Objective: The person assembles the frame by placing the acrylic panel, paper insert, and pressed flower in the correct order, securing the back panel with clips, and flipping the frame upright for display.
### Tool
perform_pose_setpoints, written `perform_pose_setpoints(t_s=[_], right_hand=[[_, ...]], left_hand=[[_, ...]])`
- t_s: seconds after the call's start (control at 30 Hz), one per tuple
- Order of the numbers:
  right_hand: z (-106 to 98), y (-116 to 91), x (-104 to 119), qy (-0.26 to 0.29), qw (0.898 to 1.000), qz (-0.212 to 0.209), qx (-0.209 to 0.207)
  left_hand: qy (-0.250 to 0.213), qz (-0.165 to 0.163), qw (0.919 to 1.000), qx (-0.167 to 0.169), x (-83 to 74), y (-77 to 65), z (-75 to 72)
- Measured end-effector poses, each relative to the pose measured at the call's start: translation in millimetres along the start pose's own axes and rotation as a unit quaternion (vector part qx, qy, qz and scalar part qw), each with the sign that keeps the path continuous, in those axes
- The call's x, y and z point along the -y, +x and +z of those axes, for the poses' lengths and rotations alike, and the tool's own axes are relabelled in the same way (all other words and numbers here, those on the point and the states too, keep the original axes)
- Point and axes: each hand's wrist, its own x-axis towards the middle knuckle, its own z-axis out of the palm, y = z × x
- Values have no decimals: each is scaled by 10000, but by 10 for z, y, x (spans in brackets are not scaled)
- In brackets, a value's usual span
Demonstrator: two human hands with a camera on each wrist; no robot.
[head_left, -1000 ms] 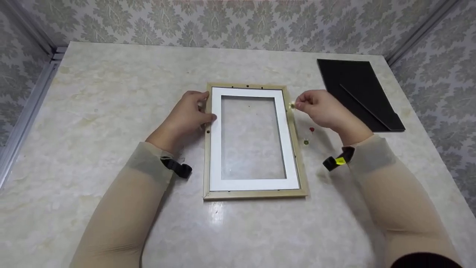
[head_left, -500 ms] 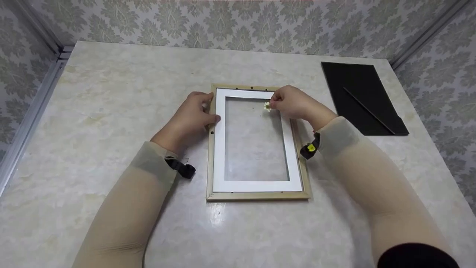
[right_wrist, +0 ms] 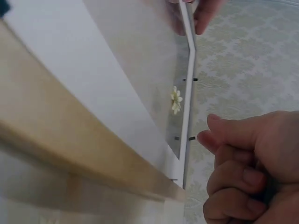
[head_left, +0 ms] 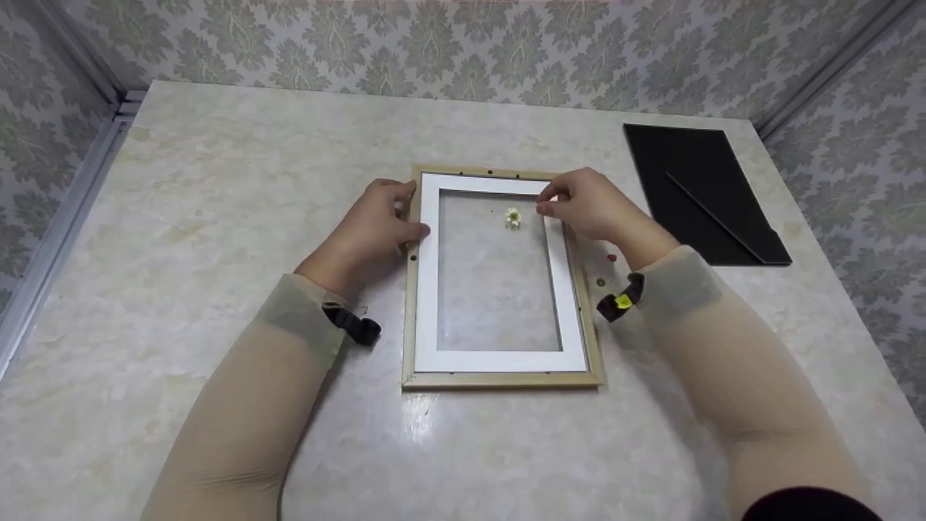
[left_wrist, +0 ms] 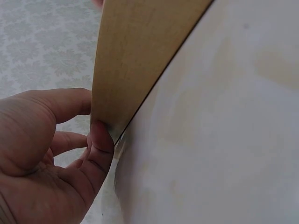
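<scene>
A light wooden picture frame with a white mat lies on the table. Inside the mat's opening, toward the upper right, lies a small white flower, seen also in the right wrist view as a pale flower. My left hand grips the frame's left side, with the thumb over its edge and fingers along its outer side. Over the upper right of the mat is my right hand, just right of the flower. Its fingers are curled, thumb and index close together, and hold nothing.
Right of the frame lie a tiny red flower and a small greenish one. At the table's back right is a black backing board with a strut. A patterned wall stands behind the marbled table.
My right hand carried the white flower leftward from beside the frame into the mat's opening, let it go there, then drew slightly right. The left hand keeps its hold on the frame.
</scene>
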Motion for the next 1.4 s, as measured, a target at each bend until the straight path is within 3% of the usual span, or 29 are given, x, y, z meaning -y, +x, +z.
perform_pose_setpoints(t_s=[0.23,0.47,0.6,0.8,0.9,1.1,1.4], right_hand=[[-241,-501,-430,365,9973,-162,-617],[-252,-853,-833,476,9918,73,-1183],[-200,-864,-929,200,9914,300,-1255],[-72,-774,-977,-317,9938,907,-563],[-11,-752,-990,-456,9918,1061,-548],[-13,-746,-1007,-539,9915,910,-755],[5,-785,-1023,-757,9930,637,-650]], left_hand=[[-11,79,10000,14,-10,1,-8],[-354,-40,9992,190,-10,-29,-7],[-294,13,9995,125,-17,-17,-18],[-87,64,9999,100,0,0,-14],[69,107,9999,103,8,4,0],[13,74,9999,110,-24,17,-8],[-54,54,9999,148,18,-34,1]])
